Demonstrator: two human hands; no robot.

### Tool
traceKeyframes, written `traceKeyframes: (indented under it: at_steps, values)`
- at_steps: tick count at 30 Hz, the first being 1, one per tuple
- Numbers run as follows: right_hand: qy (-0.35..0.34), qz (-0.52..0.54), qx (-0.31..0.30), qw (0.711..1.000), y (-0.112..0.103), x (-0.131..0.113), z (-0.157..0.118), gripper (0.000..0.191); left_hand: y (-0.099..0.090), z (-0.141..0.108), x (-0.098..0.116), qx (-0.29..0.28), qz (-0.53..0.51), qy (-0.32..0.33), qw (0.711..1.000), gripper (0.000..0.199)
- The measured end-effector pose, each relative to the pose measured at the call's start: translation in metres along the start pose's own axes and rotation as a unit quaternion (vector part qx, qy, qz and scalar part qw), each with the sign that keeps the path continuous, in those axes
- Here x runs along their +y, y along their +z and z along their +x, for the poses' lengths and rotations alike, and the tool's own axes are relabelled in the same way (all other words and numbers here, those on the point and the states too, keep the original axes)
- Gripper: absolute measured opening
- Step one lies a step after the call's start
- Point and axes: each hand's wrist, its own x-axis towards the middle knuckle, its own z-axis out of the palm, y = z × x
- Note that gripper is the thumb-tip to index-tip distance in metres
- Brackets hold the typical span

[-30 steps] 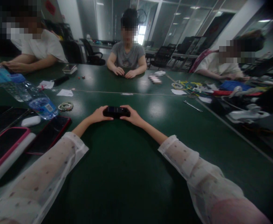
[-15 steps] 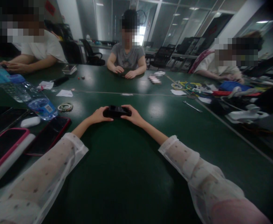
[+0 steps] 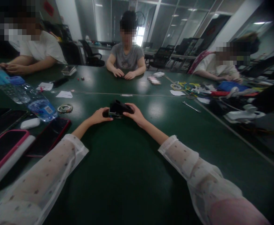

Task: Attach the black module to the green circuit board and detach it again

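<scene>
In the middle of the table, a small black device is parted into two pieces. My left hand (image 3: 99, 116) is closed on the left end of its lower part (image 3: 113, 114), which has a lighter edge that may be a circuit board. My right hand (image 3: 137, 115) grips the black cover (image 3: 121, 107), tilted up over the lower part. Whether the pieces still touch at the right is hidden by my fingers. Beyond my left hand lies a beaded bracelet (image 3: 65, 108).
Two water bottles (image 3: 42, 107), a red-edged phone (image 3: 49, 137), a pink-cased phone (image 3: 7, 150) and a white case (image 3: 30, 123) are at left. A wrench (image 3: 191, 107) and tangled cables (image 3: 186, 87) lie at right. Three people sit across the green table (image 3: 127, 175).
My right hand has raised and tilted the cover off the lower part, which the left hand keeps in place. Earlier the device looked like one closed black block.
</scene>
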Motion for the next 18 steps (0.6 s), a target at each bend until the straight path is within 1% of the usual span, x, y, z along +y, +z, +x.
traceKeyframes:
  at_steps: [3,5,10,12,15,18]
  values:
    - [0.046,0.062,0.041,0.996,-0.003,-0.002,0.001,0.066,-0.001,0.001,-0.003,-0.006,-0.013,0.019,1.0,0.068]
    - [0.064,0.084,0.056,0.993,-0.005,-0.003,0.002,0.068,-0.001,0.001,-0.004,-0.007,-0.007,0.019,1.0,0.067]
    - [0.075,0.082,0.068,0.991,-0.008,0.002,0.004,0.073,-0.002,-0.002,0.0,-0.004,0.014,0.007,1.0,0.065]
    - [0.068,0.053,0.086,0.993,-0.01,0.005,0.004,0.074,-0.003,-0.003,0.001,-0.002,0.02,0.005,1.0,0.063]
    - [0.051,-0.04,0.121,0.991,-0.019,0.013,0.002,0.072,-0.003,-0.002,0.001,-0.003,0.031,0.003,1.0,0.061]
    - [0.035,-0.133,0.19,0.972,-0.034,0.019,0.002,0.074,-0.003,-0.002,0.0,-0.008,0.042,0.007,0.999,0.062]
